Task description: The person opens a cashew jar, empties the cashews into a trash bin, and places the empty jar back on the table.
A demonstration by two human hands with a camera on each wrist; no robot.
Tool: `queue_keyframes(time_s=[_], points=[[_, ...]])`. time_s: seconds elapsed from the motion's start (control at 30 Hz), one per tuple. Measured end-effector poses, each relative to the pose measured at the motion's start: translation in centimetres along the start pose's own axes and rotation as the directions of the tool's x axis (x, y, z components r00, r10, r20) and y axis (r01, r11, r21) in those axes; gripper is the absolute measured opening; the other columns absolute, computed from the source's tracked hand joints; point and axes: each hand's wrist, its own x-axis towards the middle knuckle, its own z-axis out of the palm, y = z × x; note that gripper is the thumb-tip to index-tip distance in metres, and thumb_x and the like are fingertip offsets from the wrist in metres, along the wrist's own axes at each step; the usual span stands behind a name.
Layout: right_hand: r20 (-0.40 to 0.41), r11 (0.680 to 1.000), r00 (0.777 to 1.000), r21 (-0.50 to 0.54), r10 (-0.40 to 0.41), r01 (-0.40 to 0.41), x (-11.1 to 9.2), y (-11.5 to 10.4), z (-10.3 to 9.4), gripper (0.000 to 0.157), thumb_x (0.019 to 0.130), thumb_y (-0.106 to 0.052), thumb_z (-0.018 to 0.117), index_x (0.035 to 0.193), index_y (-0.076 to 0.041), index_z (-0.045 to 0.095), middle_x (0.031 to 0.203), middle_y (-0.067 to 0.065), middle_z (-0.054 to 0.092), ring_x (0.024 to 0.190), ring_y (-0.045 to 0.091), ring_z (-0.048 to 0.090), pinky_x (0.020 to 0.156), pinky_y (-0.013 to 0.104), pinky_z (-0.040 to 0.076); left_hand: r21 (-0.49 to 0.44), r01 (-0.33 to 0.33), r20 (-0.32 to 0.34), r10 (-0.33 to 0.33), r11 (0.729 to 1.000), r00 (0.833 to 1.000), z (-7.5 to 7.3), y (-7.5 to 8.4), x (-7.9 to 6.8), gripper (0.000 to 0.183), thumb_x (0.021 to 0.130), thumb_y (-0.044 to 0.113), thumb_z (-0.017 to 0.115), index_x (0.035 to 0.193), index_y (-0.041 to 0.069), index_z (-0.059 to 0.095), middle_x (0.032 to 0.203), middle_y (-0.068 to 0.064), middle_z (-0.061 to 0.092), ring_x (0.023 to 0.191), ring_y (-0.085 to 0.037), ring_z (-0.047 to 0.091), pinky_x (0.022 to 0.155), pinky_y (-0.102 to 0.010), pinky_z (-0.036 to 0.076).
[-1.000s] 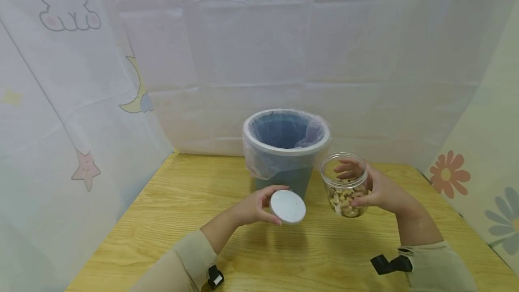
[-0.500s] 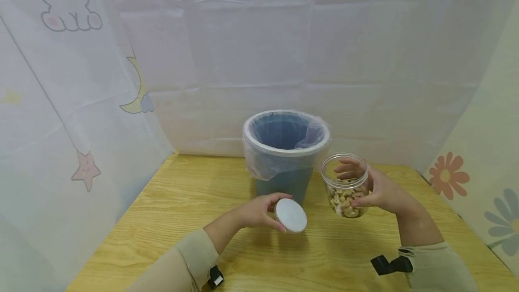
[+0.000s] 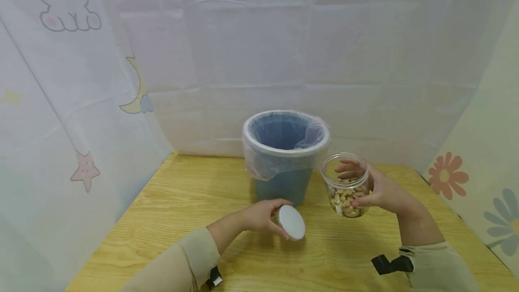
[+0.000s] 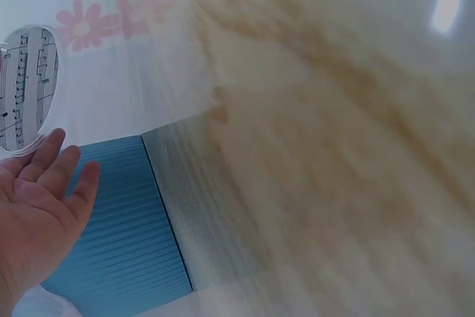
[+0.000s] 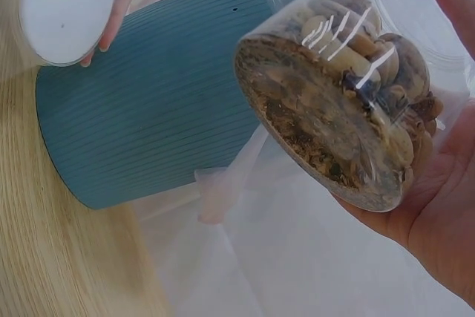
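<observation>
In the head view my left hand [image 3: 259,217] pinches a round jar lid [image 3: 291,222] by its edge, with the white face toward the camera. The lid's other face shows a printed music-score pattern in the left wrist view, and the lid [image 4: 28,90] is partly cut off there. My right hand [image 3: 383,190] grips a clear plastic jar [image 3: 343,188], its mouth uncovered and facing up. Mixed nuts [image 5: 356,42] fill the lower part of the jar, with dark crumbs over its bottom. The lid is apart from the jar, lower and to its left.
A blue trash bin [image 3: 281,186] with a pale rim stands behind the lid, on the wooden table [image 3: 194,179]. A clear plastic bag [image 3: 263,166] lines it and hangs over the rim. Printed fabric sheets [image 3: 243,48] enclose the table at the back and sides.
My left hand has lowered the lid and tilted it further, shifting slightly toward me. My right hand and the jar have stayed nearly still.
</observation>
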Motion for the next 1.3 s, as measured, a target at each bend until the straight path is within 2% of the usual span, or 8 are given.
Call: queue_keyframes(time_s=[0.1,0.23,0.47,0.67,0.9,1.0,1.2,1.3], points=[[0.000,1.000,1.000,-0.003,0.005,-0.005,0.0,0.1,-0.1,0.088,0.072,0.014,0.067,0.142,0.000,0.016,0.129,0.012,0.041,0.116,0.023,0.047,0.080,0.033,0.050,-0.010,0.003,0.003,-0.003,1.000,1.000,0.0,0.1,0.0,0.084,0.064,0.031,0.083,0.136,0.016,0.041,0.121,0.010,0.053,0.116,-0.014,0.048,0.094,-0.032,0.040],[-0.006,1.000,1.000,-0.016,0.014,-0.014,-0.1,0.2,-0.1,0.089,0.071,0.013,0.068,0.142,0.000,0.016,0.130,0.010,0.041,0.116,0.022,0.047,0.081,0.033,0.050,-0.013,0.016,0.006,-0.016,1.000,1.000,0.1,0.1,-0.1,0.083,0.064,0.031,0.083,0.135,0.020,0.042,0.120,0.011,0.053,0.116,-0.014,0.048,0.094,-0.030,0.040],[-0.006,0.999,0.999,-0.009,0.037,-0.037,-0.1,0.0,-0.1,0.090,0.071,0.013,0.068,0.143,0.001,0.014,0.131,0.008,0.041,0.116,0.025,0.046,0.081,0.034,0.050,-0.013,0.054,0.031,-0.053,0.998,0.998,0.1,-0.2,-0.1,0.084,0.063,0.032,0.083,0.136,0.023,0.041,0.122,0.012,0.052,0.119,-0.017,0.046,0.095,-0.035,0.040],[-0.005,0.999,0.999,0.005,0.050,-0.050,-0.2,0.0,-0.1,0.089,0.072,0.013,0.068,0.143,-0.002,0.016,0.131,0.012,0.040,0.116,0.018,0.047,0.081,0.034,0.050,0.016,0.063,0.041,-0.064,0.998,0.997,0.2,-0.4,-0.1,0.086,0.063,0.035,0.083,0.136,0.025,0.040,0.121,0.012,0.051,0.117,-0.015,0.047,0.094,-0.034,0.041],[-0.011,0.999,0.999,-0.032,0.043,-0.043,-0.3,0.0,-0.1,0.089,0.071,0.012,0.069,0.142,-0.001,0.016,0.131,0.014,0.040,0.118,0.019,0.045,0.080,0.033,0.051,0.049,0.074,0.037,-0.076,0.996,0.996,0.2,-0.7,0.2,0.089,0.062,0.036,0.083,0.138,0.019,0.040,0.122,0.011,0.051,0.116,-0.012,0.046,0.092,-0.032,0.041],[-0.014,0.998,0.999,-0.033,0.045,-0.046,-0.4,0.1,-0.1,0.089,0.071,0.012,0.069,0.142,0.000,0.016,0.131,0.020,0.039,0.119,0.020,0.045,0.081,0.033,0.050,0.061,0.080,0.032,-0.082,0.995,0.996,0.2,-0.8,0.3,0.089,0.062,0.036,0.083,0.138,0.018,0.040,0.122,0.010,0.051,0.116,-0.011,0.046,0.092,-0.031,0.041],[-0.014,0.998,0.999,-0.031,0.048,-0.049,-0.4,0.1,-0.1,0.089,0.072,0.012,0.069,0.143,-0.002,0.017,0.131,0.017,0.040,0.119,0.022,0.045,0.081,0.034,0.050,0.071,0.088,0.044,-0.091,0.994,0.995,0.2,-0.9,0.3,0.090,0.061,0.036,0.083,0.138,0.016,0.039,0.122,0.010,0.052,0.114,-0.010,0.047,0.093,-0.029,0.040],[-0.013,0.999,0.999,-0.028,0.042,-0.042,-0.4,0.1,-0.1,0.089,0.071,0.012,0.069,0.142,0.001,0.016,0.130,0.026,0.037,0.118,0.021,0.045,0.080,0.034,0.051,0.086,0.087,0.050,-0.092,0.993,0.995,0.2,-1.1,0.4,0.091,0.061,0.038,0.083,0.138,0.015,0.039,0.120,0.010,0.052,0.111,-0.009,0.048,0.094,-0.028,0.039]])
